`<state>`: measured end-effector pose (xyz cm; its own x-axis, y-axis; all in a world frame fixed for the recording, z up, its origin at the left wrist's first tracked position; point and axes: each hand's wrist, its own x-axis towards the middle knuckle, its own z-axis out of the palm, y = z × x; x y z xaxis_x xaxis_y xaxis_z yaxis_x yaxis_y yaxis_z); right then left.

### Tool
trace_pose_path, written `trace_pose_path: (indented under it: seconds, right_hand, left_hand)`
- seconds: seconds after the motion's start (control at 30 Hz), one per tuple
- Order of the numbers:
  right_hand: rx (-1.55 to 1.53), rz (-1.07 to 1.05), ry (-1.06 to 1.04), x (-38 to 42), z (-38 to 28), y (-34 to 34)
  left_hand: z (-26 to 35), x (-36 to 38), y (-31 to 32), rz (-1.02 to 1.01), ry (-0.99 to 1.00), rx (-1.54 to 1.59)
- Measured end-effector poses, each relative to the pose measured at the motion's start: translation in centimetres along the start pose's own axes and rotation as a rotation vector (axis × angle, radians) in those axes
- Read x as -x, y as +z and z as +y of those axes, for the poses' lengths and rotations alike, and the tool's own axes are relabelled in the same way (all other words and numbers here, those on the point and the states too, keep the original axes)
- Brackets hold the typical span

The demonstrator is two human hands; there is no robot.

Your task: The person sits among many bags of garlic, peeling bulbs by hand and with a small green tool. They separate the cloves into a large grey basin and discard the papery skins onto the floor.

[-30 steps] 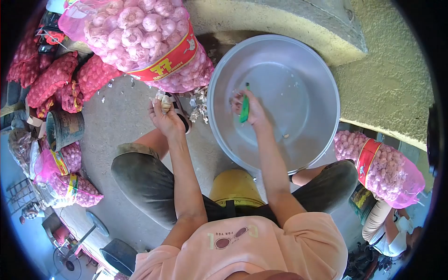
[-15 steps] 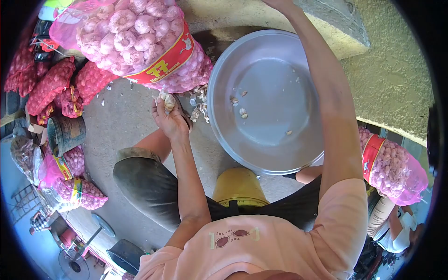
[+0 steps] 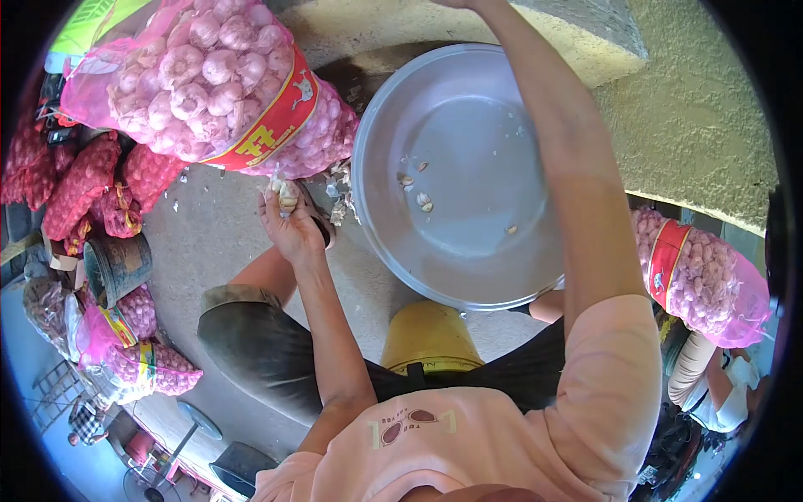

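My left hand [image 3: 291,233] is raised palm up to the left of the basin, its fingers closed around a partly broken garlic bulb [image 3: 286,197] with its cloves exposed. My right arm reaches across the right side of the big grey basin [image 3: 372,238] to the top edge of the view. Only a sliver of my right hand [image 3: 458,3] shows there, so its fingers and anything in them are hidden. A few loose garlic cloves [image 3: 425,202] and bits of skin lie on the basin's floor.
A large pink net sack of garlic [image 3: 188,92] stands at upper left; another garlic sack [image 3: 698,280] is at right. A yellow bucket [image 3: 431,335] sits between my legs. Red net sacks [image 3: 79,184] lie far left. A concrete ledge [image 3: 585,33] borders the basin. Another person [image 3: 719,393] sits at lower right.
The whole view has shifted slightly. My right hand has moved a little left along the top edge, with less of it showing. My left hand still holds the garlic bulb.
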<state>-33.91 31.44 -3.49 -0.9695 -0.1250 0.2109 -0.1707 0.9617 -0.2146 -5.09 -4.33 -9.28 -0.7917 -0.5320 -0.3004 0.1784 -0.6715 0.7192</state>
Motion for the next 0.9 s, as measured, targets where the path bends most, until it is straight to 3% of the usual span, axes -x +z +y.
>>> trace_pose_path:
  seconds: [0.07, 0.13, 0.2, 0.27, 0.3, 0.33, 0.4, 0.47, 0.5, 0.57, 0.7, 0.77, 0.8, 0.87, 0.9]
  right_hand:
    - [-0.003, 0.255, -0.285, -0.2, 2.1, 2.9]
    - [0.031, 0.366, -0.297, 3.2, 1.3, 0.5]
    - [-0.195, 0.394, -0.197, 7.5, 2.2, -0.9]
    - [-0.316, 0.805, -0.145, 13.5, 3.9, 3.5]
    - [-0.498, 0.747, 0.076, 17.4, 5.3, 7.0]
    - [-0.432, 0.602, 0.257, 21.5, 8.7, 11.6]
    - [-0.186, 0.316, 0.581, 29.7, 14.1, 19.6]
    - [0.119, 0.043, 1.047, 33.9, 15.8, 23.9]
    - [0.119, 0.052, 1.046, 34.1, 15.7, 23.5]
    - [-0.352, 0.133, 1.357, 33.2, 14.5, 22.7]
    - [-0.079, 0.225, 1.355, 29.2, 12.5, 24.1]
    - [0.065, 0.344, 1.017, 27.8, 12.6, 25.7]
    - [0.065, 0.332, 1.021, 27.8, 12.9, 26.4]
    - [-0.22, 0.283, 0.728, 29.1, 13.5, 27.0]
    - [-0.216, 0.277, 0.732, 29.8, 13.6, 26.6]
  left_hand:
    - [0.1, 0.1, 0.2, -0.013, -0.009, -0.014]
    - [-0.1, 0.0, 0.1, -0.029, -0.027, -0.018]
    - [-0.3, 0.0, -0.1, -0.039, -0.026, -0.036]
    - [-0.5, 0.4, 0.6, -0.023, -0.026, -0.038]
    - [-0.6, 0.7, 1.0, -0.031, -0.037, -0.036]
    - [-0.7, 0.9, 1.4, -0.04, -0.045, -0.034]
    - [-0.8, 1.3, 1.7, -0.05, -0.051, -0.043]
    - [-0.9, 1.3, 1.8, -0.066, -0.055, -0.044]
    - [-1.1, 1.4, 1.8, -0.05, -0.056, -0.073]
    - [-1.1, 1.4, 1.7, -0.055, -0.068, -0.137]
    - [-1.3, 1.6, 2.1, -0.025, -0.108, -0.162]
    - [-1.5, 1.7, 2.5, -0.024, -0.112, -0.171]
    - [-1.6, 1.8, 2.5, -0.023, -0.116, -0.172]
    - [-1.5, 1.8, 2.3, -0.03, -0.133, -0.171]
    - [-1.7, 1.7, 2.3, -0.051, -0.141, -0.153]
